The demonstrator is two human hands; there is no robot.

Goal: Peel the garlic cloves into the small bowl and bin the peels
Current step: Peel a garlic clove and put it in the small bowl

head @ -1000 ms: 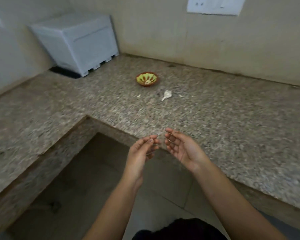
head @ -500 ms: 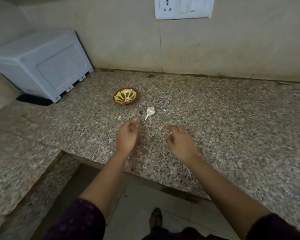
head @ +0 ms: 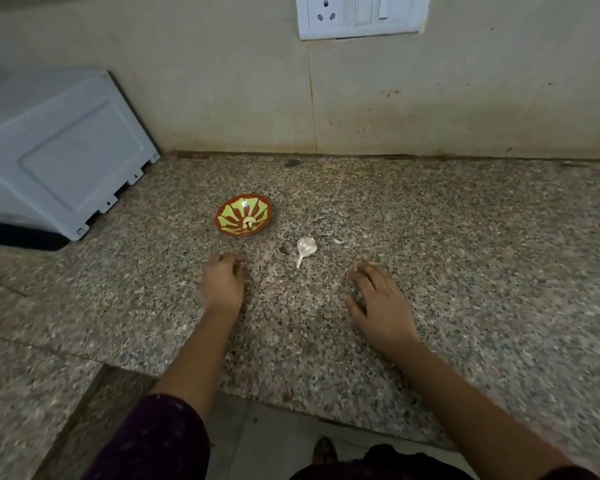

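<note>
Resting on the granite counter point(head: 465, 237): right hand point(head: 381, 303) is laid flat, fingers loosely spread; left hand point(head: 222, 285) is curled knuckles-up, contents cannot be told. White garlic piece point(head: 305, 247) is seen beyond and between them, near the small bowl point(head: 227, 211); one peeled clove point(head: 248, 221) is contained in it.

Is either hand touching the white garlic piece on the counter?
No: the garlic piece lies on the counter apart from the left hand and right hand.

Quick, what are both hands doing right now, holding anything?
Left hand: fingers curled, palm hidden; cannot tell whether it holds anything.
Right hand: open, fingers spread, holding nothing.
</note>
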